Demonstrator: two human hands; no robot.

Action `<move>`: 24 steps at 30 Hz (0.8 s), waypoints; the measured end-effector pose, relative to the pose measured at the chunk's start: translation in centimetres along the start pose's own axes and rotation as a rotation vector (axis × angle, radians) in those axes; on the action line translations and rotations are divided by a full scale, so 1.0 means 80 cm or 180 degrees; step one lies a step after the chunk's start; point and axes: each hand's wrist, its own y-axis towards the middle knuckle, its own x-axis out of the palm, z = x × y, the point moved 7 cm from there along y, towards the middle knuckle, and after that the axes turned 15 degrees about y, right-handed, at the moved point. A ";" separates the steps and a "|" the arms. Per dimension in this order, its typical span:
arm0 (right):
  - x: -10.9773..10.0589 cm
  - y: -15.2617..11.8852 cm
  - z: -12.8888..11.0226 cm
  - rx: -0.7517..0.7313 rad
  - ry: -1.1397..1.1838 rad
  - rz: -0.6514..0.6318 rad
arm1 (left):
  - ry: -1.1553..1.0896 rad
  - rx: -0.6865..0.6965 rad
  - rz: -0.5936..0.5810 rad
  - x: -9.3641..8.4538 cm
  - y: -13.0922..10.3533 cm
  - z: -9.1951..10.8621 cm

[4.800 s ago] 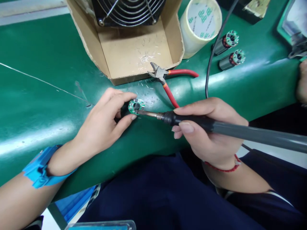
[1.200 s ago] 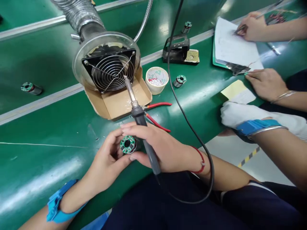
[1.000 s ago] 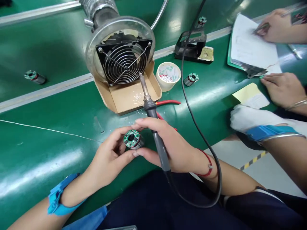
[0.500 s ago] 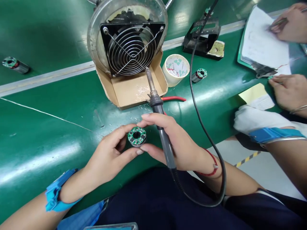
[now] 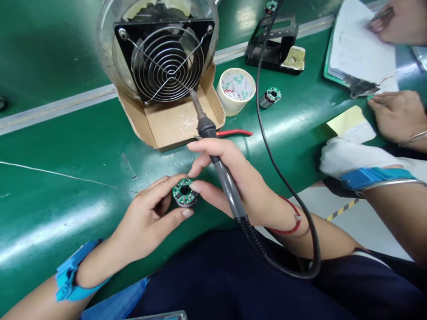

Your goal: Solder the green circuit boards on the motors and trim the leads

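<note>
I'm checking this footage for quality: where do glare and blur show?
Head view: white glare streaks the table at the picture's left; head view: marks on the clipboard paper are too blurred to read; head view: the held circuit board looks fairly sharp.

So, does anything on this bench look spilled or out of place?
Yes: tiny silvery slivers lie scattered inside the cardboard box below the fan, and some lie outside it on the green bench. Those outside look like stray spillage.

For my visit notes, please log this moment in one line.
left hand: holds round part | right hand: holds soldering iron | box: under fan
</note>
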 end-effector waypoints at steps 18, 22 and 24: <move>0.015 0.021 0.009 0.0444 0.0279 -0.0580 | 0.0201 0.0201 -0.0007 -0.003 -0.002 0.003; 0.015 0.018 0.014 0.0282 0.0145 -0.0649 | 0.0300 0.0278 -0.0011 -0.004 -0.001 0.004; 0.013 0.015 0.016 0.0243 0.0302 -0.0550 | 0.0349 0.0305 -0.0040 -0.003 0.001 0.005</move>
